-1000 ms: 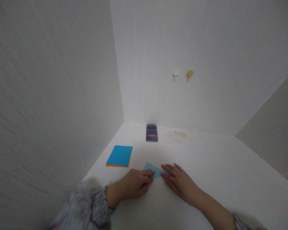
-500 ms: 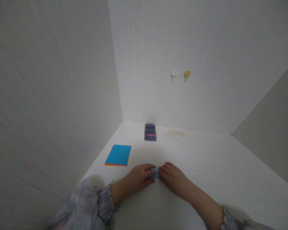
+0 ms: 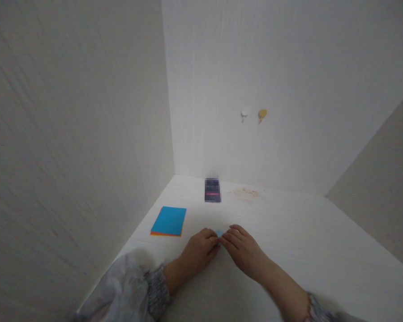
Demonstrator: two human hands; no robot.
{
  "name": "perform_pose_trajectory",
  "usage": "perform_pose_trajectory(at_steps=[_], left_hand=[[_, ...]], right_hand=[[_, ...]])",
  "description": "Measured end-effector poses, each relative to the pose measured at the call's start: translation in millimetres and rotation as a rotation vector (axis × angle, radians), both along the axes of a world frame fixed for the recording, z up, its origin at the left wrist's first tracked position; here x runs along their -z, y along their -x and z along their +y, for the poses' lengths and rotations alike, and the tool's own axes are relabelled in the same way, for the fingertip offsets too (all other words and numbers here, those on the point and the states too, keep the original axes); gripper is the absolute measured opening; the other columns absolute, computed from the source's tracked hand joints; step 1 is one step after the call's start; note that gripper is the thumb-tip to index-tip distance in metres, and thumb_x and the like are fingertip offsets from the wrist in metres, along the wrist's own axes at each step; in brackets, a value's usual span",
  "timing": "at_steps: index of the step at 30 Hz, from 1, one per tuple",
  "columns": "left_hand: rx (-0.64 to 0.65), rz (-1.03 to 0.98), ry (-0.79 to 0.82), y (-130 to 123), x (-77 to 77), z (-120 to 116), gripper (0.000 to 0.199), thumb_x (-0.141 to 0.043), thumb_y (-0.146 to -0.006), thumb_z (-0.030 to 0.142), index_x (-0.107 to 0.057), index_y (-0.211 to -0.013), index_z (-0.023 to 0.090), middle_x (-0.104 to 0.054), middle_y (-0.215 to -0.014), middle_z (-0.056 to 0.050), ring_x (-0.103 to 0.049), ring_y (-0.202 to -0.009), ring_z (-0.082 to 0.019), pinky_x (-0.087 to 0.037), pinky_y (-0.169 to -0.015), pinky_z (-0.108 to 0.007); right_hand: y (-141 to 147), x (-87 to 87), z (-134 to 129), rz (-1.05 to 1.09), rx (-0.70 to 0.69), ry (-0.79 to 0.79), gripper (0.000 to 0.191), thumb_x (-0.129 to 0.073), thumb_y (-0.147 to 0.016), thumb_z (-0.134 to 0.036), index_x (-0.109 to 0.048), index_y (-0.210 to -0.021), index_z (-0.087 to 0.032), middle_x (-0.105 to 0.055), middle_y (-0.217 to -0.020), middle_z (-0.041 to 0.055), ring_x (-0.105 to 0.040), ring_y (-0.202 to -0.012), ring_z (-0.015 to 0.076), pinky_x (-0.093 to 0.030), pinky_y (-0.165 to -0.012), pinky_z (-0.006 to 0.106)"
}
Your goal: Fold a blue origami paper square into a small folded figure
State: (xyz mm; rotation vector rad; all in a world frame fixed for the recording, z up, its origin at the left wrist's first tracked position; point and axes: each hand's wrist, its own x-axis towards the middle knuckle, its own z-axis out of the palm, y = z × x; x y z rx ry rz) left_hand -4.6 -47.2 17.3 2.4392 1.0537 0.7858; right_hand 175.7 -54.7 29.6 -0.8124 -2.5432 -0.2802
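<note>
there's the pale blue paper (image 3: 219, 233) between hands at the white table (image 3: 295, 232), mostly covered: left hand (image 3: 200, 248) pinching it, right hand (image 3: 243, 248) touching it, fingers bunched, whether gripping i can't tell.

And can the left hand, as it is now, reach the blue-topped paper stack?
Probably yes: nothing stands between the left hand and the blue-topped paper stack, although that hand's fingers touch the light-blue paper.
</note>
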Motion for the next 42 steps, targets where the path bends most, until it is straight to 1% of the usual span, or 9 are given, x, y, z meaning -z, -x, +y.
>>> perform_pose_trajectory(at_steps=[4, 7, 11, 15, 22, 26, 31, 37, 42], left_hand=[[-0.150, -0.366, 0.358, -1, 1.6, 7, 0.013, -0.052, -0.075, 0.024, -0.060, -0.079, 0.014, -0.056, -0.071, -0.002, -0.052, -0.062, -0.011, -0.043, -0.058, -0.022], [-0.124, -0.633, 0.675, -1, 3.8, 12, 0.018, -0.055, -0.072, 0.028, -0.057, -0.080, 0.011, -0.057, -0.063, -0.001, -0.053, -0.055, -0.010, -0.042, -0.053, -0.021], [-0.087, -0.778, 0.815, -3, 8.1, 15, 0.028, -0.061, -0.066, 0.031, -0.050, -0.084, 0.012, -0.059, -0.064, -0.001, -0.056, -0.053, -0.011, -0.042, -0.049, -0.020], [-0.099, -0.737, 0.857, -3, 11.5, 16, 0.029, -0.060, -0.066, 0.033, -0.048, -0.083, 0.012, -0.059, -0.061, -0.001, -0.057, -0.051, -0.011, -0.039, -0.044, -0.018], [-0.240, -0.607, 0.655, 4, 13.6, 26, 0.026, -0.057, -0.064, 0.023, -0.048, -0.086, 0.013, -0.048, -0.053, 0.006, -0.050, -0.049, -0.009, -0.038, -0.048, -0.019], [-0.270, -0.260, 0.417, 7, 19.2, 25, 0.022, -0.054, -0.067, 0.019, -0.051, -0.089, 0.017, -0.049, -0.056, 0.005, -0.049, -0.053, -0.010, -0.038, -0.052, -0.021], [-0.271, 0.021, 0.095, 6, 14.1, 18, 0.023, -0.052, -0.068, 0.014, -0.055, -0.091, 0.017, -0.052, -0.092, -0.004, -0.050, -0.080, -0.015, -0.042, -0.071, -0.027], [0.077, 0.208, -0.129, 11, 5.0, 6, 0.020, -0.043, -0.081, 0.015, -0.059, -0.093, 0.018, -0.058, -0.093, -0.004, -0.050, -0.088, -0.016, -0.039, -0.082, -0.029], [0.115, 0.305, -0.174, 15, 3.0, 1, 0.023, -0.040, -0.084, 0.019, -0.057, -0.099, 0.019, -0.059, -0.100, -0.004, -0.052, -0.089, -0.017, -0.039, -0.082, -0.031]], right_hand=[[0, -5.8, 0, 0.347, 0.131, 0.026, 0.033, -0.040, -0.082, -0.017, -0.041, -0.116, -0.020, -0.054, -0.105, 0.0100, -0.049, -0.097, 0.0211, -0.037, -0.087, 0.042], [-2, -0.8, 2, 0.554, 0.262, 0.215, 0.042, -0.043, -0.081, -0.026, -0.031, -0.121, -0.019, -0.049, -0.112, 0.0122, -0.045, -0.104, 0.0229, -0.039, -0.087, 0.041], [-1, 11.8, 8, 0.663, 0.242, 0.598, 0.033, -0.042, -0.081, -0.028, -0.036, -0.113, -0.020, -0.059, -0.084, 0.0044, -0.057, -0.077, 0.0168, -0.047, -0.069, 0.030], [0, 23.6, 13, 0.736, 0.265, 0.788, 0.022, -0.043, -0.078, -0.028, -0.045, -0.099, -0.020, -0.053, -0.063, -0.0022, -0.052, -0.055, 0.0126, -0.042, -0.050, 0.023], [-1, 26.0, 13, 0.663, 0.244, 0.864, 0.021, -0.046, -0.074, -0.022, -0.047, -0.095, -0.020, -0.047, -0.059, -0.0048, -0.046, -0.051, 0.0097, -0.035, -0.045, 0.019], [-1, 21.5, 9, 0.425, 0.289, 0.778, 0.023, -0.043, -0.075, -0.018, -0.049, -0.098, -0.021, -0.053, -0.064, -0.0028, -0.047, -0.051, 0.0102, -0.036, -0.047, 0.020], [-5, 20.9, 6, 0.184, 0.272, 0.565, 0.023, -0.046, -0.076, -0.018, -0.055, -0.096, -0.021, -0.055, -0.084, 0.0033, -0.052, -0.070, 0.0135, -0.041, -0.063, 0.023], [-6, 21.9, 6, 0.079, 0.279, 0.492, 0.016, -0.045, -0.080, -0.021, -0.059, -0.087, -0.020, -0.052, -0.080, 0.0033, -0.051, -0.072, 0.0142, -0.041, -0.065, 0.024], [-15, 13.7, 4, 0.024, 0.225, 0.416, 0.018, -0.043, -0.081, -0.022, -0.061, -0.083, -0.019, -0.053, -0.085, 0.0059, -0.050, -0.075, 0.0164, -0.040, -0.066, 0.027]])
